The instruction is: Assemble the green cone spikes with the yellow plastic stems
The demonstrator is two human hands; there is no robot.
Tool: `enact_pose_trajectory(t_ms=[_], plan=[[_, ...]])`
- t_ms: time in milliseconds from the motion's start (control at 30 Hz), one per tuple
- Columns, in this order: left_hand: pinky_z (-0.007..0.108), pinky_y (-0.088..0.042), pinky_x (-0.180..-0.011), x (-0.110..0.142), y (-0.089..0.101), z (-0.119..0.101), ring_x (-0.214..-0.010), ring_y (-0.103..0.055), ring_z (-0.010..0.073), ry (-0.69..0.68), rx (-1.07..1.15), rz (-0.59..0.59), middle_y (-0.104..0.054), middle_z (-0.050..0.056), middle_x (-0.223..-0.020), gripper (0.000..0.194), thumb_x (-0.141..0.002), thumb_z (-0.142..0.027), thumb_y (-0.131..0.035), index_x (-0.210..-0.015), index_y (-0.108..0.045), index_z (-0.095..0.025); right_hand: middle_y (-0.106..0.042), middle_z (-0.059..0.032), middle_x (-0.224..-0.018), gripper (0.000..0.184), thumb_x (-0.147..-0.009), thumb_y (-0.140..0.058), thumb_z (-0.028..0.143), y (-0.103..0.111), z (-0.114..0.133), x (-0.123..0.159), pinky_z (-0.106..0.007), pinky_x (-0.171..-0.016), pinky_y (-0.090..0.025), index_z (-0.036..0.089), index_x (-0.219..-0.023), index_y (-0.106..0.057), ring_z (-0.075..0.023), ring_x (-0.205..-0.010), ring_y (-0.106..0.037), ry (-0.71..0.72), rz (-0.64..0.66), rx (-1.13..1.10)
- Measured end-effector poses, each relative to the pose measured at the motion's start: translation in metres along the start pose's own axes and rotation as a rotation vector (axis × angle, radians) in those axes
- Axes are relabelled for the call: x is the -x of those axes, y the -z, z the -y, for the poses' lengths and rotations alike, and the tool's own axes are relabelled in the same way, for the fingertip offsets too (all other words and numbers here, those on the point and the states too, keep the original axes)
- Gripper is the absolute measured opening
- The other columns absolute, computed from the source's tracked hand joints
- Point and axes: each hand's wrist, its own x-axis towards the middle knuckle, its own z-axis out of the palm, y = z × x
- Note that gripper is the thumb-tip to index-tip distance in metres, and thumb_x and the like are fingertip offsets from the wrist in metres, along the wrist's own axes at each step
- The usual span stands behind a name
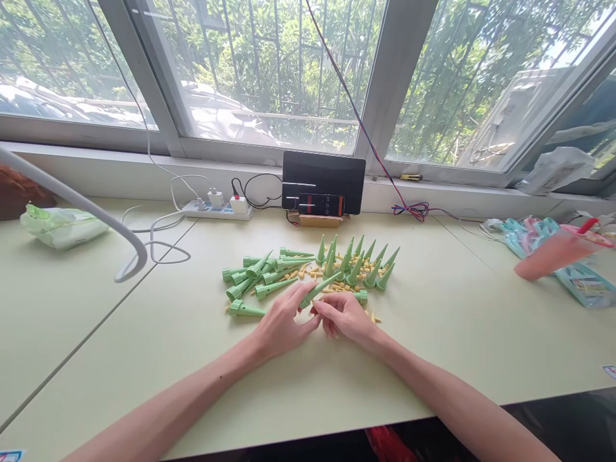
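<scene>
My left hand (pixel 283 319) is closed around a hollow green plastic spike (pixel 323 287), its pointed end slanting up to the right. Close against it, my right hand (pixel 350 316) pinches at the spike's wide end; a small yellow piece (pixel 315 304) shows at the fingertips, partly hidden. Several green spikes (pixel 245 310) lie on their sides in a heap left of my hands. Beyond my right hand, more green spikes (pixel 356 269) stand upright with points up. Small yellow pegs (pixel 308 272) are scattered among them.
A phone (pixel 321 205) leans against a dark tablet (pixel 323 173) at the back. Left of it sits a power strip (pixel 219 210) with cables. A red cup (pixel 558 253) rests tilted on plastic packets (pixel 584 282) at right. A grey curved tube (pixel 86 205) crosses the left side.
</scene>
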Motion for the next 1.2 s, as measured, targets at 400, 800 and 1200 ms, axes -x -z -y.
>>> enact_pose_trajectory(t_ms=[400, 800, 1200], plan=[[0.02, -0.049, -0.061, -0.001, 0.002, 0.0, -0.082, -0.058, 0.0118, -0.041, 0.053, -0.004, -0.061, 0.005, -0.112, 0.055, -0.083, -0.014, -0.059, -0.135, -0.047, -0.027, -0.052, 0.0032, -0.051, 0.036, -0.089, -0.062, 0.049, -0.003, 0.005, 0.002, -0.022, -0.042, -0.039, 0.015, -0.08, -0.069, -0.0092, -0.043, -0.047, -0.001, -0.026, -0.095], [0.023, -0.051, -0.062, 0.001, -0.001, 0.001, -0.07, -0.055, 0.0098, 0.0, 0.03, -0.104, -0.063, 0.005, -0.109, 0.044, -0.085, -0.017, -0.06, -0.127, -0.051, -0.024, -0.051, 0.0034, -0.052, 0.037, -0.089, -0.061, 0.051, -0.004, 0.011, 0.003, -0.023, -0.043, -0.039, 0.017, -0.092, -0.075, -0.0091, -0.044, -0.045, -0.041, 0.02, -0.116], [0.022, -0.049, -0.058, 0.001, -0.001, 0.001, -0.063, -0.051, 0.0089, 0.015, 0.02, -0.1, -0.062, 0.004, -0.1, 0.043, -0.086, -0.019, -0.059, -0.128, -0.054, -0.024, -0.052, 0.003, -0.049, 0.034, -0.091, -0.059, 0.048, -0.005, 0.006, 0.004, -0.025, -0.047, -0.038, 0.017, -0.086, -0.074, -0.0095, -0.043, -0.043, -0.055, -0.025, -0.088]])
